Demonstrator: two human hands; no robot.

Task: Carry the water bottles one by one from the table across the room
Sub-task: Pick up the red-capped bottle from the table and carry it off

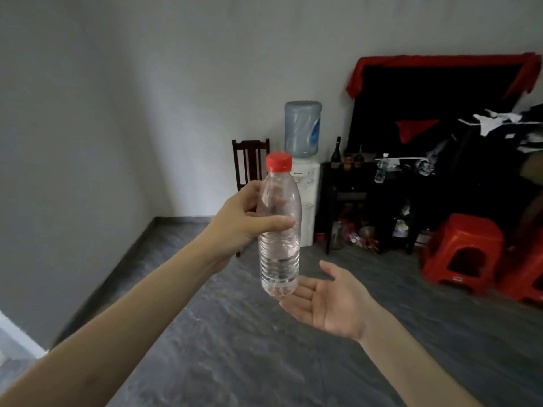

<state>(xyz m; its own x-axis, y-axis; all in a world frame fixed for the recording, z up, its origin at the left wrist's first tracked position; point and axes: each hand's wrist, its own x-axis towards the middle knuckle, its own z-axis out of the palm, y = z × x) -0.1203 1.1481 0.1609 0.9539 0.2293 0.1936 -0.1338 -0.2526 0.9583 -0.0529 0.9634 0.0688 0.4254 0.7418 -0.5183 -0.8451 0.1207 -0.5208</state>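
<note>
Left hand (238,221) grips water bottle (279,230) upright, fingers wrapped round its middle. Right hand (329,301) palm-up, fingers relaxed, just under the base; contact unclear.

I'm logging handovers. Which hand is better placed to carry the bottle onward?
Left. The left hand already grips the bottle upright around its middle; the right hand lies open, palm up, under its base.

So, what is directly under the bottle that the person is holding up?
The right hand lies open, palm up, just under the base of the water bottle; the left hand grips its middle. Whether the fingers touch the base cannot be told.
</note>
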